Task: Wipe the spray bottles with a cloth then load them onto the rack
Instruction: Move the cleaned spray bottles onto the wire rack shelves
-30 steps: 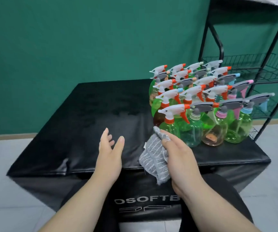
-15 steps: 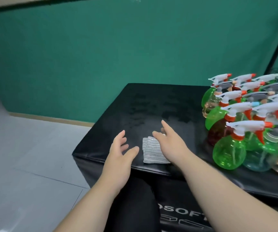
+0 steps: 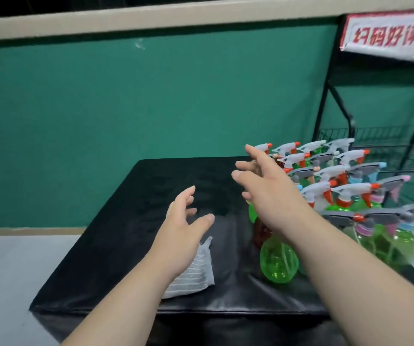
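Note:
Several spray bottles (image 3: 340, 196) with white or grey trigger heads stand packed together on the right half of the black table (image 3: 131, 221). The nearest one is a green bottle (image 3: 278, 263). A grey striped cloth (image 3: 196, 273) lies flat near the table's front edge, partly under my left wrist. My left hand (image 3: 183, 231) hovers above the cloth with fingers spread and holds nothing. My right hand (image 3: 268, 188) is raised in the air with fingers spread, just left of the bottle heads, touching none that I can see.
A black wire rack (image 3: 385, 143) with a mesh shelf stands at the right behind the bottles. A red and white sign (image 3: 388, 36) hangs on its top. A green wall runs behind the table. Pale floor lies to the left.
My right hand let go of the cloth, which now lies on the table, and rose toward the bottle heads. The view swung left, then back toward the rack.

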